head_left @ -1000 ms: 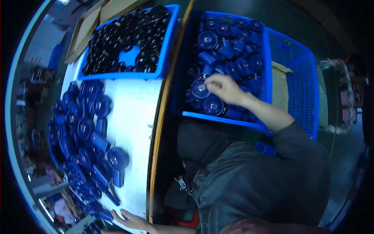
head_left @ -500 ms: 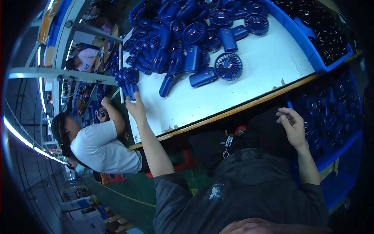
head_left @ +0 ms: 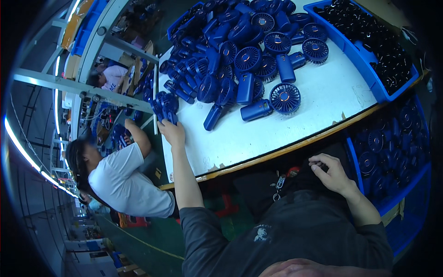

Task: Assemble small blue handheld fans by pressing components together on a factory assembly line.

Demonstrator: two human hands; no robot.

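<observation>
My left hand (head_left: 172,134) is at the left edge of the white table (head_left: 323,104), its fingers closed round the handles of blue handheld fans (head_left: 167,111); how many it grips is partly hidden. My right hand (head_left: 331,173) hovers in front of my body, near the table's front edge. Its fingers are loosely bent and apart, with nothing in them. A large heap of similar blue fans (head_left: 247,60) covers the far part of the table. Closest to me on the table lies one fan with a round grille (head_left: 284,98), its handle pointing left.
A blue tray (head_left: 374,87) of small black parts stands at the table's right end. Below it, a blue bin (head_left: 354,157) holds more fans. A metal frame post (head_left: 92,51) rises at the left. A co-worker in a white shirt (head_left: 124,180) sits there, handling blue fans.
My left hand has closed on the fan handles at the table's left edge. My right hand has moved inward and lower, toward my body. The whole view has shifted slightly.
</observation>
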